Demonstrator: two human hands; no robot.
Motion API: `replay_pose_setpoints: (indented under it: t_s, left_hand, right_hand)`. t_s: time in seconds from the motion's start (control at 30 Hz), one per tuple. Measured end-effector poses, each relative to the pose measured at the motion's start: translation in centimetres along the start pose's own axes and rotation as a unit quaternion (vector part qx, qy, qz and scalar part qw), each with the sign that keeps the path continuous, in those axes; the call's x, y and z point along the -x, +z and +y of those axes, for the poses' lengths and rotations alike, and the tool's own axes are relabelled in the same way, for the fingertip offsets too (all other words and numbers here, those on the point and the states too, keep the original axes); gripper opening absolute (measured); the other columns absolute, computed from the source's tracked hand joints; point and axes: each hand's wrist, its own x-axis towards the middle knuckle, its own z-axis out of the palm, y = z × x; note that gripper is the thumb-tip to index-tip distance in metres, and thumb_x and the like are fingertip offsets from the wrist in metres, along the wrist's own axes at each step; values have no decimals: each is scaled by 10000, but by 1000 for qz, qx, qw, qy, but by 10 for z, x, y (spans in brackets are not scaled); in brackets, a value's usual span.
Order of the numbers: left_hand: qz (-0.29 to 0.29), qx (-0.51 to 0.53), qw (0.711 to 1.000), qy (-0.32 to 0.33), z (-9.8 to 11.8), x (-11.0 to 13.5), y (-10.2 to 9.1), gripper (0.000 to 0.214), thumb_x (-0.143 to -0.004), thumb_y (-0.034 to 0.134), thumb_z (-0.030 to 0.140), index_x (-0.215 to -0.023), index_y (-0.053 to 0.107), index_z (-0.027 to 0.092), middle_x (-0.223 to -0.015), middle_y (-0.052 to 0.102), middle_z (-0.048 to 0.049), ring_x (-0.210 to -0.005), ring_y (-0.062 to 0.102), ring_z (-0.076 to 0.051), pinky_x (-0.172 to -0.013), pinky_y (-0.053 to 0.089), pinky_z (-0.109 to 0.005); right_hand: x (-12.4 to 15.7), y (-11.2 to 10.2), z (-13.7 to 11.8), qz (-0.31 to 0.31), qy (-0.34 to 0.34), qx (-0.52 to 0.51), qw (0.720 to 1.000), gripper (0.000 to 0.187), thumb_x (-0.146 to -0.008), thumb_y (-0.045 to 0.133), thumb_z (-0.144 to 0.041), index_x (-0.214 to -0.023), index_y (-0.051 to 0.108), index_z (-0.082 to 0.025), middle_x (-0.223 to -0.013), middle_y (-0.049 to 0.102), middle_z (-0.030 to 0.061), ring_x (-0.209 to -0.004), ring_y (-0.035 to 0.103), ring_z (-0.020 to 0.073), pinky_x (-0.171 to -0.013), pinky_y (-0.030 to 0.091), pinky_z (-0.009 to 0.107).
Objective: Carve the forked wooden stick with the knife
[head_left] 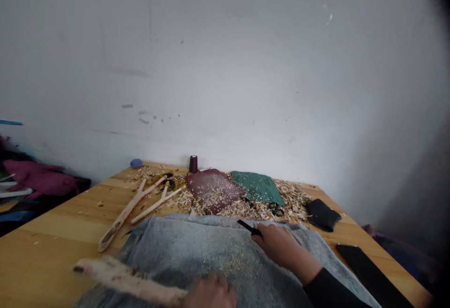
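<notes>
Branch [130,281] extends leftward from the left hand [211,293] clenched on it, long axis nearly crosswise; right hand [277,244] clasps black tool [248,227]

At bottom centre, the left hand [211,294] grips a pale branch [128,281] reaching toward lower left. Right of centre, the right hand [276,244] holds a slim black tool [246,226] over grey cloth [190,240]. Mid-frame, wood shavings [291,200] litter the table [63,223] around maroon [214,187] and green sheets [258,186].

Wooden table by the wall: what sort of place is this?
Likely a woodworking corner: wood shavings litter the table, bare forked branches lie on it, and the right hand holds a dark tool.
</notes>
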Motion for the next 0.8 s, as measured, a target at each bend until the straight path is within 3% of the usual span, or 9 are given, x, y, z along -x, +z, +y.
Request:
replay_pose_setpoints:
  t_s: [0.13,0.2,0.3,0.4,0.47,0.5,0.57,0.63,0.8]
  left_hand:
    - [-48,-25,999,4,1,-24,-42,207,-833,573,159,-976,722,143,-890,727,-148,-880,656,-306,-642,503,-362]
    - [-67,2,997,38,-12,-33,-60,275,-751,729,316,-988,710,179,-913,735,-102,-868,663,-284,-696,507,-352]
    - [-54,50,997,38,-31,-44,-77,326,-743,714,494,-940,702,234,-907,726,-25,-848,665,-230,-706,505,-299]
    - [13,51,998,17,-30,-48,-77,273,-882,564,386,-1061,652,199,-1091,678,-72,-1054,604,-256,-892,481,-359]
    - [42,80,994,60,-18,-43,-68,330,-911,513,346,-1206,587,217,-1250,620,-67,-1158,556,-247,-996,438,-360]
    - [33,91,991,95,-11,-38,-61,410,-913,511,359,-1308,518,249,-1354,563,-46,-1235,510,-232,-1056,395,-331]
    - [-41,132,958,252,-2,-29,-49,554,-959,408,386,-1478,289,234,-1514,390,-69,-1379,358,-225,-1139,303,-332]
    - [-64,159,948,266,0,-26,-43,520,-1006,249,363,-1512,184,260,-1564,271,-62,-1438,229,-216,-1182,221,-381]
    - [-140,158,951,226,-17,-51,-54,782,-917,338,618,-1522,120,172,-1590,113,-134,-1453,98,-319,-1178,144,-540]
  right_hand:
    - [-14,15,32,-79,74,-155,982,215,-888,465,-394,-798,513,-205,-589,622,29,-500,633,201,-505,465,290]
    - [-16,20,49,-75,101,-244,962,286,-927,371,-470,-816,461,-222,-559,574,-21,-405,569,148,-415,422,244]
    - [-13,26,66,-37,113,-354,928,317,-947,318,-503,-839,433,-228,-580,543,-48,-400,541,106,-390,406,207]
    - [-9,29,70,-6,112,-423,899,284,-951,345,-471,-846,438,-224,-579,537,-54,-392,534,102,-369,403,205]
    - [-8,31,69,5,109,-447,888,260,-943,381,-449,-827,439,-223,-565,542,-55,-377,532,108,-349,394,208]
    - [-8,31,68,10,108,-454,884,252,-938,399,-438,-813,438,-223,-556,546,-54,-369,531,109,-340,388,206]
    - [-9,32,68,18,105,-461,881,248,-931,421,-420,-782,439,-221,-526,545,-54,-349,522,110,-326,372,203]
    - [-10,34,68,20,102,-462,881,250,-925,435,-410,-764,445,-219,-503,542,-53,-334,515,111,-319,363,201]
    - [-11,37,67,20,98,-465,880,238,-915,458,-402,-763,448,-220,-483,540,-61,-328,521,113,-316,344,195]
